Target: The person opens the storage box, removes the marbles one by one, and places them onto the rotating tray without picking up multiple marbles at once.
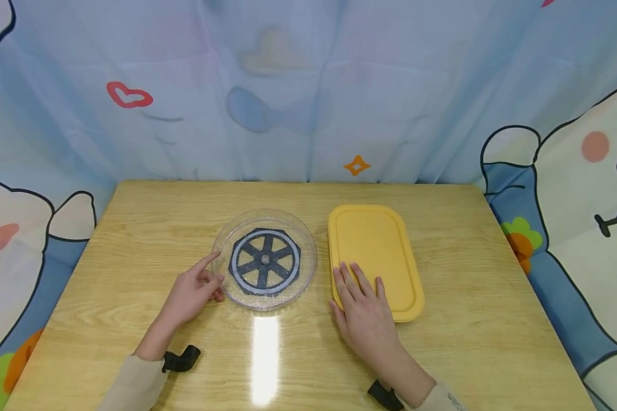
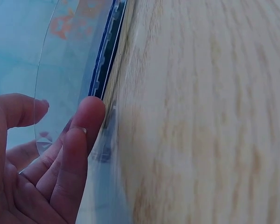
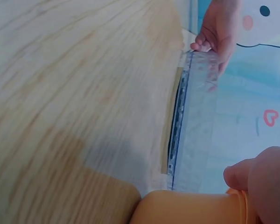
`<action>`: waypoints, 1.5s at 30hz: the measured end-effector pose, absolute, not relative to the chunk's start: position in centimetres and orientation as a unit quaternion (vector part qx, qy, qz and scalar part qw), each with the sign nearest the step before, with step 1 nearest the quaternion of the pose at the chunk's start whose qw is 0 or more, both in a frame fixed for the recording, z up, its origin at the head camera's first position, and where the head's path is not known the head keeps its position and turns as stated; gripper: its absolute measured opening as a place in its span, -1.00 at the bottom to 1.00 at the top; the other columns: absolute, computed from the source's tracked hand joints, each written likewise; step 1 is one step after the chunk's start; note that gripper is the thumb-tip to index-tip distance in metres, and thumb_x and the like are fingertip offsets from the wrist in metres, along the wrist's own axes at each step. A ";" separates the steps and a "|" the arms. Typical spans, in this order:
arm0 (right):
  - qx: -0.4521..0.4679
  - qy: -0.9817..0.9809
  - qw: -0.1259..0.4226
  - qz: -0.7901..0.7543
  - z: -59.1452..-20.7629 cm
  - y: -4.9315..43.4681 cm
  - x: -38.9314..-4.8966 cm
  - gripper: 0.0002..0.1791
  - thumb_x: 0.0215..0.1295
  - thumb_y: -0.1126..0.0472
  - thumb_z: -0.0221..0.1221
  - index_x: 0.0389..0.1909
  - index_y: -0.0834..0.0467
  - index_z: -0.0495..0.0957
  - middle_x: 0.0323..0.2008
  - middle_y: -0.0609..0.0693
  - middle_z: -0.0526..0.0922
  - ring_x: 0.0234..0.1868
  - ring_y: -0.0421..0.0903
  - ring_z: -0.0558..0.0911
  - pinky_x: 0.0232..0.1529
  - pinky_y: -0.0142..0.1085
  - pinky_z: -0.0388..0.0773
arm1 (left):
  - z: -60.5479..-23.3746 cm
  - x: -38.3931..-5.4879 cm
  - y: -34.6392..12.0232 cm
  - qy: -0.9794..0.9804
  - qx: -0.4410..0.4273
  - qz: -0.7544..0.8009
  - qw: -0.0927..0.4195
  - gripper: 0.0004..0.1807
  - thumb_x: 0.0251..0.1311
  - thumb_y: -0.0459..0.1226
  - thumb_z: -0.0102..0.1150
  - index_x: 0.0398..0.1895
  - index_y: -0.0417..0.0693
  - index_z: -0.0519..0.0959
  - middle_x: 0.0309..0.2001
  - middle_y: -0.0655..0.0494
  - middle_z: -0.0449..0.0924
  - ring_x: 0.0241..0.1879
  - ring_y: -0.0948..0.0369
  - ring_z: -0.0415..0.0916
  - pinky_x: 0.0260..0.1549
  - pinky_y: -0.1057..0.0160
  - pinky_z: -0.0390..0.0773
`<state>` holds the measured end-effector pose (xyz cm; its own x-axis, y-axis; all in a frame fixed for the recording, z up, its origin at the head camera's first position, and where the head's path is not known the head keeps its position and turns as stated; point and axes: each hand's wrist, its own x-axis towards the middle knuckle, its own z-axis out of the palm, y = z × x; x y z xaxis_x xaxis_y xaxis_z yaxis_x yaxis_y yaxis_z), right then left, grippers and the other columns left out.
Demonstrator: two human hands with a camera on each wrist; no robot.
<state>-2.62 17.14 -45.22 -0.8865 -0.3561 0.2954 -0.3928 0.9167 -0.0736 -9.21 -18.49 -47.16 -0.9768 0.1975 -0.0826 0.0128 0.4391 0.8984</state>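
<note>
Left of centre in the head view lies a clear round tray (image 1: 265, 303), with a dark six-spoked wheel shape (image 1: 265, 258) showing inside a pale ring. My left hand (image 1: 192, 292) touches its near-left rim, index finger stretched out and the other fingers bent. In the left wrist view, the fingertips (image 2: 94, 108) meet the clear side wall (image 2: 72, 51) close to the table. To the right stands a yellow rectangular container (image 1: 375, 240) with a flat top and raised border. My right hand (image 1: 365, 319) rests on its near part, fingers extended and thumb along the left edge.
The two things lie side by side on a wooden table (image 1: 483, 297) with a narrow gap between them. A light blue cartoon curtain (image 1: 288, 85) hangs behind and along both sides. A bright reflection (image 1: 264, 359) crosses the tabletop near the front.
</note>
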 end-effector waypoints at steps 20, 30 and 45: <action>0.191 -0.891 0.378 0.163 -42.5 18.2 -2.7 -0.50 0.61 0.06 -0.13 0.27 0.32 0.50 0.20 0.22 0.56 0.18 0.18 0.57 0.12 0.28 0.42 | -47.1 -9.3 -18.5 0.836 0.052 0.539 0.092 -0.40 0.43 -0.34 0.10 0.50 -0.06 0.25 -0.41 0.01 0.65 -0.47 0.10 0.67 -0.41 0.22 0.68; 0.046 -0.806 0.546 0.224 -39.1 23.6 -3.9 -0.66 0.54 0.23 0.02 0.12 0.30 0.62 -0.05 0.26 0.69 -0.20 0.35 0.68 0.12 -0.38 0.51 | -47.2 -9.2 -18.6 0.834 0.053 0.540 0.097 -0.40 0.43 -0.35 0.10 0.50 -0.09 0.24 -0.43 0.02 0.65 -0.48 0.10 0.67 -0.41 0.23 0.68; -0.212 -0.744 0.491 0.400 -41.8 34.0 -5.6 -0.68 0.56 0.20 -0.01 0.16 0.08 0.63 0.10 -0.02 0.67 0.14 -0.21 0.59 0.21 -0.36 0.44 | -47.3 -9.2 -18.8 0.836 0.058 0.537 0.092 -0.40 0.42 -0.35 0.11 0.49 -0.09 0.25 -0.43 0.03 0.65 -0.48 0.10 0.67 -0.42 0.22 0.68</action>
<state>-5.63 34.02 -41.83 -0.4276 0.7084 0.5616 -0.0782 0.5900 -0.8036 -9.24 -18.75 -47.31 -0.9763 0.1958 -0.0925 -0.0027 0.4160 0.9094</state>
